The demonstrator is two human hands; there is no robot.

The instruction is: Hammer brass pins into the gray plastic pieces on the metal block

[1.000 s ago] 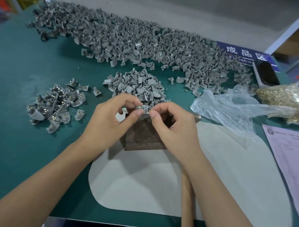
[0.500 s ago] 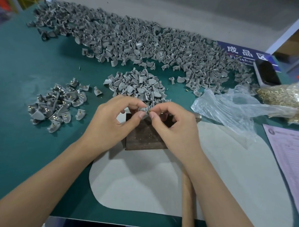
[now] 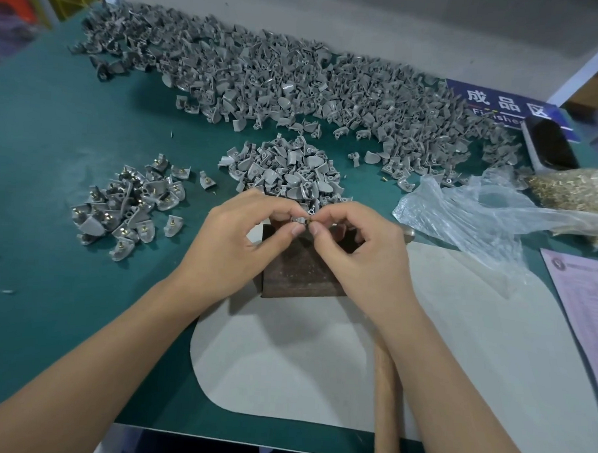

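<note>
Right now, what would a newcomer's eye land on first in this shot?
First, the left hand and right hand meeting over the dark metal block, pinching a small gray plastic piece between their fingertips. Next, the long spread of gray pieces across the far side of the green table. A bag of brass pins lies at the right edge.

Green-topped workbench (image 3: 71, 141) against a plain grey wall (image 3: 368, 20), white post (image 3: 592, 57) at right
</note>
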